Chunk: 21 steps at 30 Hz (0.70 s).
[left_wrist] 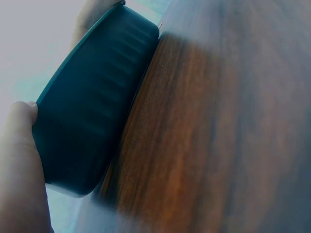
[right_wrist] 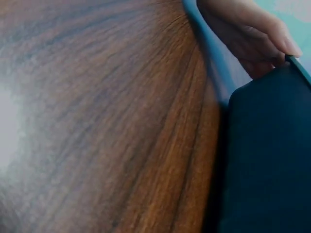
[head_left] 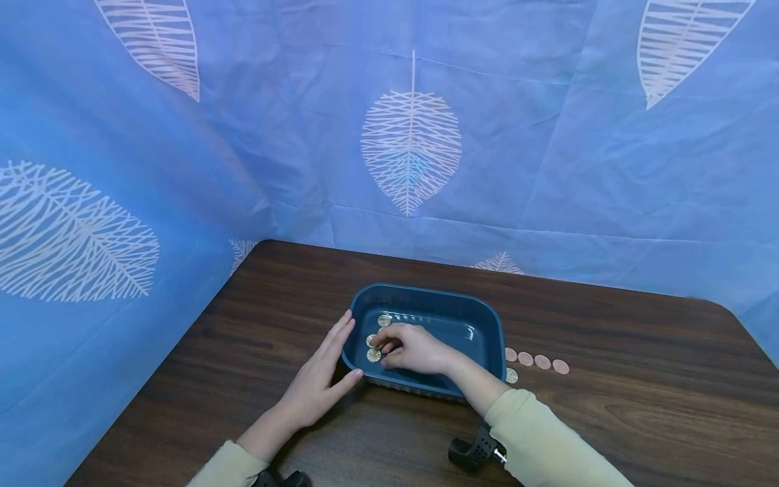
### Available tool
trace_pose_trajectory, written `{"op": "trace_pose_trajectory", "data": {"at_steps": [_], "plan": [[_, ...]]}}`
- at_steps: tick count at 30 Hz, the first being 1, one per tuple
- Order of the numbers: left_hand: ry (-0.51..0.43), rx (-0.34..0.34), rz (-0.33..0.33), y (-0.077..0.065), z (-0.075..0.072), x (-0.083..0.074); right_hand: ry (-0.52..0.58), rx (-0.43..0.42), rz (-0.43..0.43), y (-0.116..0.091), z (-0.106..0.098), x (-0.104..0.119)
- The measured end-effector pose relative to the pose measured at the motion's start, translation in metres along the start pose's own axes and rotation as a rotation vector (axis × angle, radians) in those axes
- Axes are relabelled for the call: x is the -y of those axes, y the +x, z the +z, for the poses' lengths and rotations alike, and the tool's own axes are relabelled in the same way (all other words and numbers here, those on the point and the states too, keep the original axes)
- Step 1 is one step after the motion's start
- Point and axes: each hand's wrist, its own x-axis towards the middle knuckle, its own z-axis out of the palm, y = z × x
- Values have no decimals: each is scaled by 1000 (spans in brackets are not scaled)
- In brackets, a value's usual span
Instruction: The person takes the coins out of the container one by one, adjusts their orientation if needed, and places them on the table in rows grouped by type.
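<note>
A dark blue rectangular tray stands on the table. Along its left end my left hand lies with straight fingers at the rim and the thumb at the near corner. In the left wrist view, the thumb touches the tray's upper edge. My right hand reaches down into the tray, fingers bent, fingertips right at a gold-coloured coin. More gold-coloured coins, one farther back and one nearer, lie beside it. I cannot tell whether the right fingertips hold a coin.
Right of the tray, several copper-coloured coins form a row on the dark wooden table. A gold-coloured coin lies close by the tray's right end. Blue cloth with white leaf prints hangs behind and to the left.
</note>
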Motion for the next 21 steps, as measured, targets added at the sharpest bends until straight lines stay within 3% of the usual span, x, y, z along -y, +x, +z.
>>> {"op": "trace_pose_trajectory", "data": {"at_steps": [9,21], "plan": [[7,-5,26,0,1,-1,-125,16,-28,1,1,-2],[-8,-10,11,0,2,-1,-231,6,-121,2,4,-3]]}}
